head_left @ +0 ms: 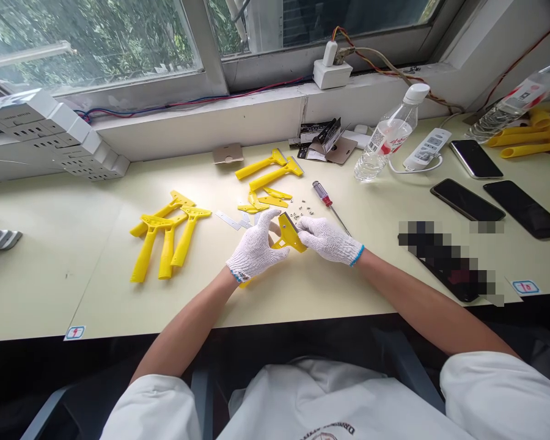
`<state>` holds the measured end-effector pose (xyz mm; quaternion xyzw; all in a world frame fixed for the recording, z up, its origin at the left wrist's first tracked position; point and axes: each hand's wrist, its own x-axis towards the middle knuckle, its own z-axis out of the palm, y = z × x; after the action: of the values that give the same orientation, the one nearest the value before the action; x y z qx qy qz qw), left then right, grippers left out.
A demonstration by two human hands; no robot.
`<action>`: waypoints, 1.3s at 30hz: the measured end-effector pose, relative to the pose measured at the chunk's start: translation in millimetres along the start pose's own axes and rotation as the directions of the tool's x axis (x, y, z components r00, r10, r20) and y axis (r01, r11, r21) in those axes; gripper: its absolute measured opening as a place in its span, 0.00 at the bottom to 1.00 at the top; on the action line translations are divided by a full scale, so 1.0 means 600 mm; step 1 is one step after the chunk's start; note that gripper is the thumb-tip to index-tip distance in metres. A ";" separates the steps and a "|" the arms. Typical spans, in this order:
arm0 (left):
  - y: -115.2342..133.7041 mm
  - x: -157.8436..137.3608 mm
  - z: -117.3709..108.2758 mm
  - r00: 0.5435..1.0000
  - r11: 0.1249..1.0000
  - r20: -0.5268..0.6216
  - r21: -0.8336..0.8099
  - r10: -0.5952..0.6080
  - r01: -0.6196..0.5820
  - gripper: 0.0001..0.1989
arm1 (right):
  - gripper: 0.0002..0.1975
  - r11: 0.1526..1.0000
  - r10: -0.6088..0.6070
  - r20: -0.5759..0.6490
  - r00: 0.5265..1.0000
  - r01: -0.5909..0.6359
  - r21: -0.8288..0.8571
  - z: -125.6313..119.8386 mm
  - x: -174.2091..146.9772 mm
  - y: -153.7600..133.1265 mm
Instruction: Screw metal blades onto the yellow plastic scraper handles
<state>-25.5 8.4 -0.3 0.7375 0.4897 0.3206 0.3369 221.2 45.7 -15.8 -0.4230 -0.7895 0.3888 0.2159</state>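
Both my hands wear white knitted gloves with blue cuffs. My left hand (258,244) is wrapped round a yellow scraper (288,234), whose head is turned up toward the right. At the right side of that head, the fingers of my right hand (329,239) are pinched together; whatever lies between them is hidden. Just beyond the hands lie loose yellow scraper plates (275,200), thin metal blades (228,220) and several small screws (302,212). A screwdriver (323,194) with a clear and red handle rests beyond my right hand.
To the left lie several yellow scrapers (167,238), and two more scrapers (270,173) lie farther back. A water bottle (387,140), a power strip (427,148) and phones (467,200) occupy the right side. White boxes (59,131) stand at the back left beside the window sill.
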 end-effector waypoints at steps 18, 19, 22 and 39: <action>-0.006 0.000 0.005 0.999 0.999 -0.008 0.001 -0.040 0.040 0.39 | 0.10 0.999 -0.011 -0.010 1.000 0.011 0.037 0.009 -0.001 -0.001; -0.008 0.000 0.006 0.999 0.999 -0.010 -0.001 -0.039 0.039 0.39 | 0.10 0.999 -0.008 -0.004 1.000 0.008 0.042 0.008 -0.001 -0.002; -0.009 0.001 0.006 0.999 0.999 -0.013 -0.010 -0.030 0.030 0.39 | 0.10 0.999 -0.001 0.014 1.000 0.001 0.046 0.006 -0.002 -0.004; -0.005 0.005 -0.014 1.000 0.991 0.022 0.132 -0.017 0.014 0.11 | 0.14 0.968 0.109 -0.074 0.991 -0.089 0.237 0.000 0.000 -0.012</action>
<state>-32.7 13.4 2.5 0.7580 0.5118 0.2764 0.2953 217.8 43.2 -10.3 -0.4498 -0.7063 0.4704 0.2783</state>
